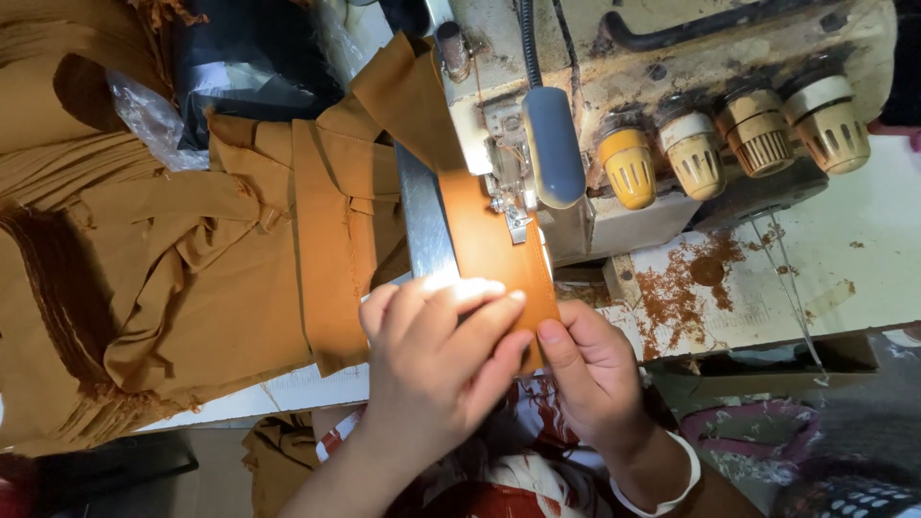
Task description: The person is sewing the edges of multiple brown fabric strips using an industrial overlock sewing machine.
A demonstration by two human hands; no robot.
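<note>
Big heap of brown cloth [192, 259] fills the left of the desk [844, 259], piled and folded over itself. On the right, the worn sewing machine [672, 105], four thread knobs [729, 139] in a row, rust-coloured lint scattered on the desk below. Down the middle — a brown strip [489, 240] runs under the presser foot [513, 216] beside a metal plate [425, 221]. Left hand [436, 360] lies flat on the strip's near end, fingers together, pressing it down. Right hand [595, 369] pinches the strip's edge — thumb on top, fingers curled beneath.
</note>
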